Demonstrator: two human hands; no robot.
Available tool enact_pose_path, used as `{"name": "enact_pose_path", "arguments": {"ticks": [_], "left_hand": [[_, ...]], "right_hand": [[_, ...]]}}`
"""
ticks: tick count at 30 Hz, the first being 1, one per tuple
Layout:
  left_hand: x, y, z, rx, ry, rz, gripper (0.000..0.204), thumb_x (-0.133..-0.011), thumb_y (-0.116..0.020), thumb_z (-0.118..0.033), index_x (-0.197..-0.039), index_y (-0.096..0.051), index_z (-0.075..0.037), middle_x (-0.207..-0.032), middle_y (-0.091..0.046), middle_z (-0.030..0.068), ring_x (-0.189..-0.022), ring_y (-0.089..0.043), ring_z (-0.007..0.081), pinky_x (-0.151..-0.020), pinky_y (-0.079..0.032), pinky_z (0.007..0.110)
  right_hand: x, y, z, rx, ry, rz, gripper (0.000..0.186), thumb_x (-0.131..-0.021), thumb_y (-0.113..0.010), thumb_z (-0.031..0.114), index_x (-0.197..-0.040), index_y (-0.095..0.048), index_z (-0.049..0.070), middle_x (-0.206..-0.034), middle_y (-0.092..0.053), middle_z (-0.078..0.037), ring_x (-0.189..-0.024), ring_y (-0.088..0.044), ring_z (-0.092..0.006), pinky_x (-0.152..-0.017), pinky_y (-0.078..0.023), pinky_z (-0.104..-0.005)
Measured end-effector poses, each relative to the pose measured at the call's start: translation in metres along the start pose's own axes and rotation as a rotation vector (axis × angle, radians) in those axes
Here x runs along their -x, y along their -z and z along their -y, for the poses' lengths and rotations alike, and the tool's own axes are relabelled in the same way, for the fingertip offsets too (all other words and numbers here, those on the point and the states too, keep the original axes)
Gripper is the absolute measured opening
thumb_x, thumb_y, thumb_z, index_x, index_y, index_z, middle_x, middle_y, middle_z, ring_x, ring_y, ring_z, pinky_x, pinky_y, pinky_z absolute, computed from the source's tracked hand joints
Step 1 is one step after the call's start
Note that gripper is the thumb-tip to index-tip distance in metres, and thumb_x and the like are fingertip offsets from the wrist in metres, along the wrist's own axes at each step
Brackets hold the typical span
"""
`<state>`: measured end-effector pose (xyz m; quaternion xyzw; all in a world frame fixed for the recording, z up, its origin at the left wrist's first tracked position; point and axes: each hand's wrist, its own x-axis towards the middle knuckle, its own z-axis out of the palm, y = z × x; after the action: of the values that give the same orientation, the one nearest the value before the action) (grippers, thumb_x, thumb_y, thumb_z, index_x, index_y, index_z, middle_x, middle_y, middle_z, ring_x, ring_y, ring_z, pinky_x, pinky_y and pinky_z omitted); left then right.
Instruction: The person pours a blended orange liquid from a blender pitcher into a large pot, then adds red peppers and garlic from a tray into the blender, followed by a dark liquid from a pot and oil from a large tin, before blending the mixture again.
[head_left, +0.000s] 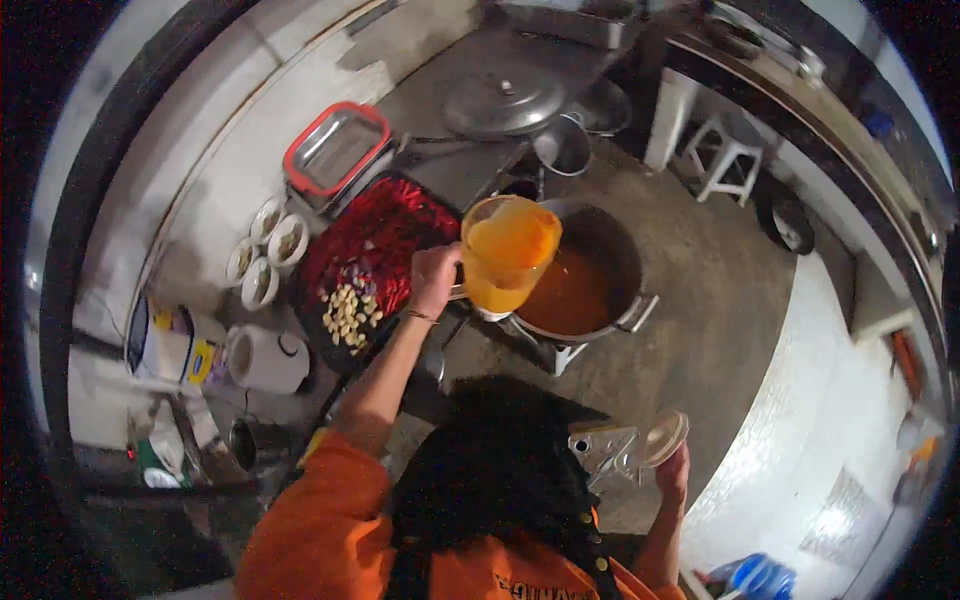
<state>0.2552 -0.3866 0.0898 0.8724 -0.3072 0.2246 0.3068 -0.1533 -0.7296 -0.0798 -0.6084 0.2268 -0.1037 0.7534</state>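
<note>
Left hand [436,279]: fingers curled tight at the left side of the jug [510,262];
Right hand [677,472]: grips a round pale lid [662,437] by its edge;
Jug: orange inside, held by the pot [618,250]; the step seems to be pouring;
Pot: next move probably calls for a steady tilt over it.
</note>
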Motion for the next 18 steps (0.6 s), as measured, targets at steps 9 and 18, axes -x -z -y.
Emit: {"name": "enact_pose_path", "arguments": {"ticks": [9,18], "left_hand": [[0.046,0.018,0.01,0.585,0.472,-0.339,0.011,-0.076,-0.054,-0.011,-0.079,-0.063,-0.005,-0.061,-0.059,0.0053,-0.053,-0.052,0.015,-0.048,-0.04,0.034],[0.102,0.286,0.035,1.265,0.701,-0.649,0.014,-0.083,-0.052,-0.017,-0.076,-0.06,-0.008,-0.057,-0.046,-0.0029,-0.05,-0.044,0.0081,-0.045,-0.033,0.026]], "right_hand": [[-0.06,-0.028,-0.005,-0.487,-0.279,0.22,0.055,-0.091,-0.04,0.044,-0.134,-0.038,0.01,-0.134,-0.044,-0.007,-0.118,-0.046,-0.0251,-0.097,-0.039,-0.0436],[-0.06,-0.126,0.041,-0.386,-0.286,0.171,0.047,-0.093,-0.039,0.035,-0.132,-0.041,0.01,-0.13,-0.047,-0.006,-0.116,-0.047,-0.0237,-0.095,-0.04,-0.0393]]}}
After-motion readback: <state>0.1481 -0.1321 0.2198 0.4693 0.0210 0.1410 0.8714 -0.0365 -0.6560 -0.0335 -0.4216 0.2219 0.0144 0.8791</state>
